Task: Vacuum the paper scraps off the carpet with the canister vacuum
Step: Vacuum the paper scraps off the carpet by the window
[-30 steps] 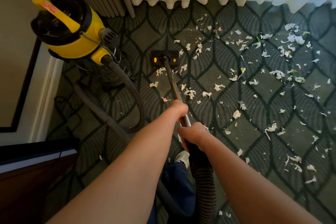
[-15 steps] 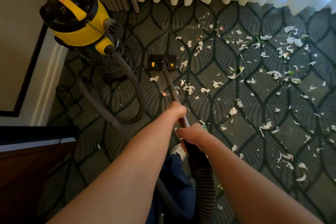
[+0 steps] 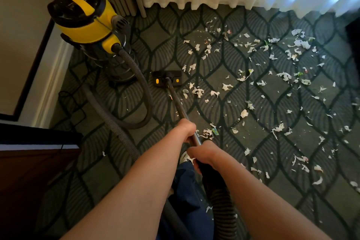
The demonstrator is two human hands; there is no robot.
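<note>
Both hands (image 3: 187, 128) (image 3: 202, 153) grip the wand (image 3: 176, 101), floor head (image 3: 167, 78) beside paper scraps (image 3: 197, 91)

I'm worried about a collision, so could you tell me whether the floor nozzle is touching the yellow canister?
Apart. The head view shows the floor nozzle on the carpet right of the yellow canister, with the grey hose passing between them.
</note>
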